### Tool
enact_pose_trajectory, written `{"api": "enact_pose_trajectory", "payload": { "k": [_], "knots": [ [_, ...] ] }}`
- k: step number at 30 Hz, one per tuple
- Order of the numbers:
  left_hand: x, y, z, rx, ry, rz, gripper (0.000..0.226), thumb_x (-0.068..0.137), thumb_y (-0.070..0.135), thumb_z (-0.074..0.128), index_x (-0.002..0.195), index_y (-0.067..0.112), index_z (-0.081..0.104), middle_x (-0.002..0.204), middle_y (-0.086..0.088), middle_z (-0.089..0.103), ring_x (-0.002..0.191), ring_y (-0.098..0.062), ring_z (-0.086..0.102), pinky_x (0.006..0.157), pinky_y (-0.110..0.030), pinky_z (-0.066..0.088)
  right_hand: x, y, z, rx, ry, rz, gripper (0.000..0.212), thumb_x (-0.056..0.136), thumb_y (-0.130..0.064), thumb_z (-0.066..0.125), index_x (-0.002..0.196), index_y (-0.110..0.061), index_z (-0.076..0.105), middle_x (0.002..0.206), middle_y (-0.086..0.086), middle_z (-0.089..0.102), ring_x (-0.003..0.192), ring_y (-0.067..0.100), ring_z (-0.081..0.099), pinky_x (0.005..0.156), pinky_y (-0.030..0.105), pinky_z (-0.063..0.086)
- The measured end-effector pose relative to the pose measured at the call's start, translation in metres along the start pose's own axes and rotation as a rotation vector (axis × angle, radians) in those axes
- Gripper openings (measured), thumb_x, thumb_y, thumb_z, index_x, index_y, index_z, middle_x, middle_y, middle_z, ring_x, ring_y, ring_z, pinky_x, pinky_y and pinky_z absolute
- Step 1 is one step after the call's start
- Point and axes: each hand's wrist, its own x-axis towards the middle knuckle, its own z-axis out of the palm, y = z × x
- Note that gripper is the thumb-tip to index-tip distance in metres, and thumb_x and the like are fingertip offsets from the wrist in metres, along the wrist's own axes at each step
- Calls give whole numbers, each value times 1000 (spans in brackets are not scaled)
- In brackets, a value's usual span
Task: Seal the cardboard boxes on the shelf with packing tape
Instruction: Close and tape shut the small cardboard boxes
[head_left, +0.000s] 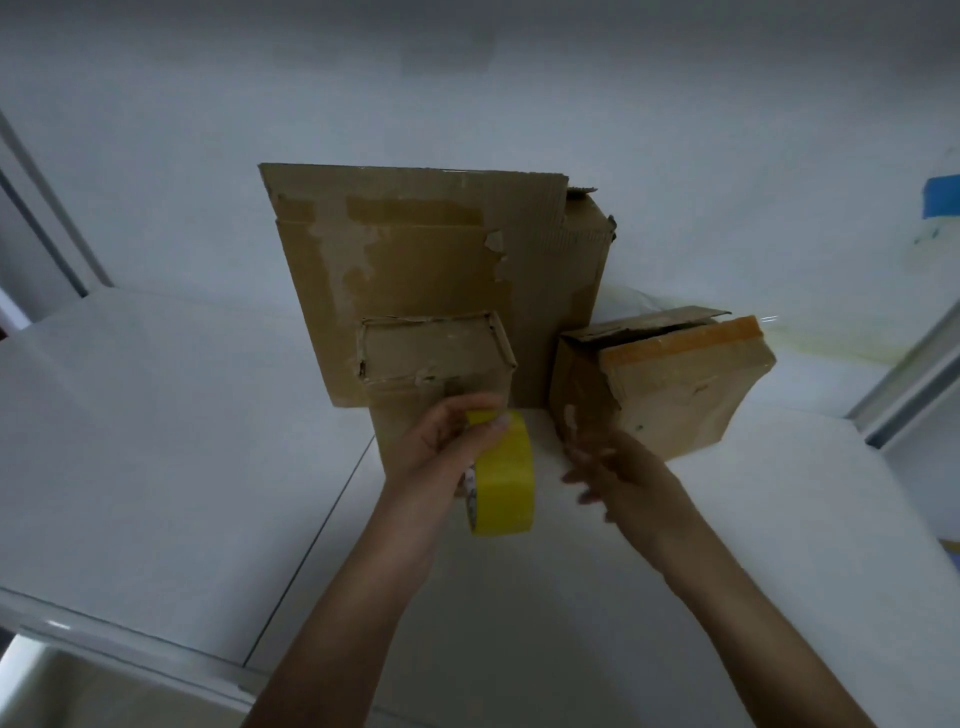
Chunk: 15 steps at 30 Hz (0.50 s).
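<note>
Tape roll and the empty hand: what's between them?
Only bare white shelf lies between the tape roll, held by the left hand, and the right hand, in the head view.

white shelf (156, 467), three cardboard boxes (431, 270)

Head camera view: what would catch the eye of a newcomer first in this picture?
The bright yellow tape roll stands out first, at the centre, gripped by the left hand. Behind it, three worn cardboard boxes stand on the white shelf: a tall box at the back, a small box before it, an open-flapped box on the right, near the open right hand.
</note>
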Motion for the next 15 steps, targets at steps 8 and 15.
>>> {"api": "enact_pose_trajectory", "payload": {
  "k": [8,15],
  "knots": [
    [0,-2,5,-16,53,-5,49,63,43,72,109,26,72,113,-2,71,101,-21,70,88,-43,58,2,118,-73,-953,-43,423,32,91,-40,58,112,-16,61,107,3,61,100,22,60,81,29,51],
    [0,1,6,0,72,4,49,63,47,71,108,29,73,108,6,71,100,-17,70,89,-46,57,0,113,-74,-1014,-96,358,28,80,-32,69,99,-11,66,89,-1,56,79,15,57,64,23,46]
  ]
}}
